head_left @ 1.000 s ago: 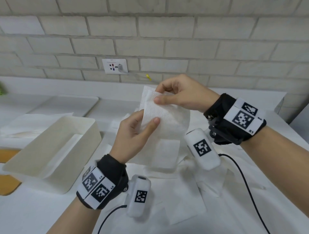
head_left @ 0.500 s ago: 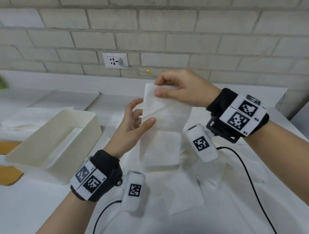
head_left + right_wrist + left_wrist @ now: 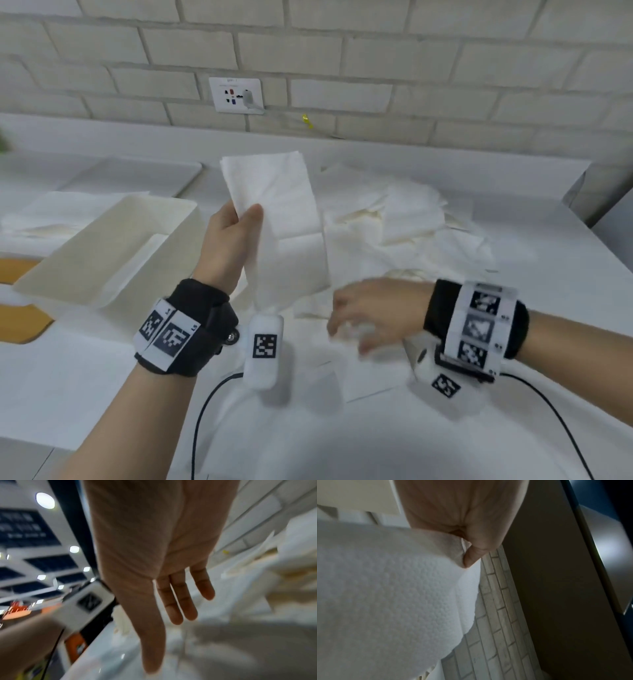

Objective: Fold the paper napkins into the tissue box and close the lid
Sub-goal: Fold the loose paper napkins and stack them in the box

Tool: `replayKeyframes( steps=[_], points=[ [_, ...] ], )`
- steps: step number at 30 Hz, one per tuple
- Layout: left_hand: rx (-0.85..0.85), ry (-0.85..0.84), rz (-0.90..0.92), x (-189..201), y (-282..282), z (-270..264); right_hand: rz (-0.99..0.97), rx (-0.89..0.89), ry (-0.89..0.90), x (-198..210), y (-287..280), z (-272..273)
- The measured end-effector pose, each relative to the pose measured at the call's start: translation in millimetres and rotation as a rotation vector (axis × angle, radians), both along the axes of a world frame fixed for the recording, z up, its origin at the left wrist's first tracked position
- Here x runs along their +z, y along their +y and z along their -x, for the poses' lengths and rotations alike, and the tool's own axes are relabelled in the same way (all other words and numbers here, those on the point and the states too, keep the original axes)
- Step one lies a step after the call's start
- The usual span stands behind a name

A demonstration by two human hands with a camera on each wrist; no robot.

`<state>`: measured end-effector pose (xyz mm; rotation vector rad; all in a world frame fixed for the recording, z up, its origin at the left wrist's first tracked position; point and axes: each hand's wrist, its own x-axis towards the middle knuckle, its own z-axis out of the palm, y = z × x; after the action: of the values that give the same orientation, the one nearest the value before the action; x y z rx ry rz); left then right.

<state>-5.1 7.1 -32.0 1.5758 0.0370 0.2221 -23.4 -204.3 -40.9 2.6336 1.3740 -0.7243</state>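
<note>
Now left hand [image 3: 228,240] pinches folded napkin [image 3: 281,205]; right hand [image 3: 373,311] empty, fingers straight.

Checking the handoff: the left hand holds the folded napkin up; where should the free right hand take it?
Judging by pose: pinch the folded napkin at its free top edge, from the right. The left hand grips its left edge midway, and the open right hand hovers low over the loose napkins.

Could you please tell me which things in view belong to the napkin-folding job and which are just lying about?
Job:
folded napkin, pinched by the left hand
loose napkins on the table
tissue box, open
right hand, empty

Lying about:
wall socket
black cables
</note>
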Motion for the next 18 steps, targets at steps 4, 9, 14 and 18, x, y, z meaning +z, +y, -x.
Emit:
replayKeyframes(
  steps=[4,9,14,18],
  points=[
    [0.01,-0.01,-0.008,-3.7,2.0,5.3,0.177,0.11,0.019,-26.0,3.9,9.3],
    [0.042,-0.029,-0.022,-8.1,4.1,8.7,0.158,0.147,-0.023,-27.4,9.0,9.1],
    [0.063,-0.037,0.015,-8.9,3.5,9.5,0.15,0.196,-0.041,-29.7,12.2,9.8],
    [0.094,-0.073,0.014,-7.2,0.0,7.7,0.073,0.184,0.022,-29.0,9.0,7.3]
  ],
)
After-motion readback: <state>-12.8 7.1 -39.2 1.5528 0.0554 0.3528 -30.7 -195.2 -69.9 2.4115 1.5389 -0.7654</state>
